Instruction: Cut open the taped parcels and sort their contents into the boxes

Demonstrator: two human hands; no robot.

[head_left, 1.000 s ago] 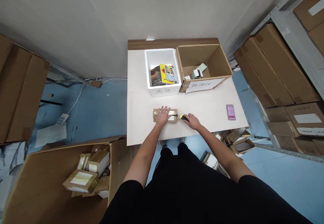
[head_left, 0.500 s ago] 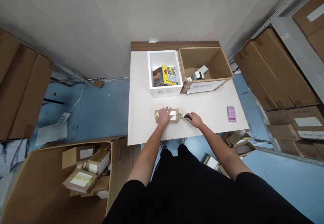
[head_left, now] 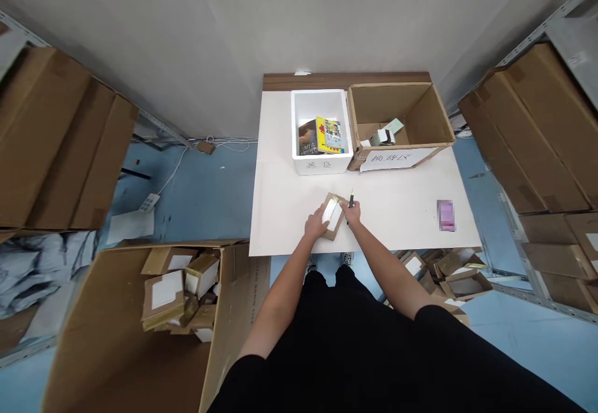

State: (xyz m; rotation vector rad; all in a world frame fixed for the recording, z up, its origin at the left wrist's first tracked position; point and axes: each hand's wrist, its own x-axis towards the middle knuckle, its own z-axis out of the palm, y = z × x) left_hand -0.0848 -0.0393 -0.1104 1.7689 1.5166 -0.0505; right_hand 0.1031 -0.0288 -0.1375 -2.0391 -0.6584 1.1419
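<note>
A small cardboard box (head_left: 332, 232) with a white label and shiny tape sits turned at an angle near the front of the white table (head_left: 275, 213). My left hand (head_left: 316, 222) grips its left side, with the thumb on top. At the box's right side is my right hand (head_left: 352, 212), its fingers closed round a dark utility knife (head_left: 351, 200) that points away from me. Fingers of this hand also touch the box's edge. Whether the tape is cut I cannot tell.
Behind the small box stand a white foam bin (head_left: 322, 165) with books and an open carton (head_left: 446, 132) with small boxes inside. A purple blurred item (head_left: 446, 215) lies at the table's right. On the floor at left, a large carton (head_left: 112, 294) holds several parcels.
The box has turned from lying crosswise to a steep slant. My left hand has shifted from its top to its left side, and my right hand has brought the knife against its right side.
</note>
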